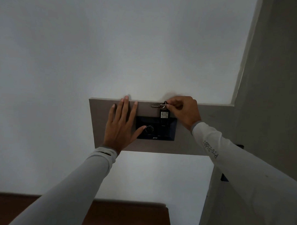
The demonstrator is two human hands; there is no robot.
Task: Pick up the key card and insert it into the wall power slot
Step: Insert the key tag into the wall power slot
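Up at the wall panel (pixel 162 128) the right hand (pixel 184 110) pinches the key ring (pixel 163 105), key card (pixel 164 118) hanging over the slot, left hand (pixel 122 126) flat and empty; looks like it needs pushing down next.

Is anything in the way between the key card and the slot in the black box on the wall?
Nothing visible. The key card hangs from the right hand with its lower end already at the black switch panel. The left hand lies flat off to the side, its thumb on the panel's left part, away from the card.

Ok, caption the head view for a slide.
Right hand holds the key card by its ring at the black wall panel; left hand lies flat beside.
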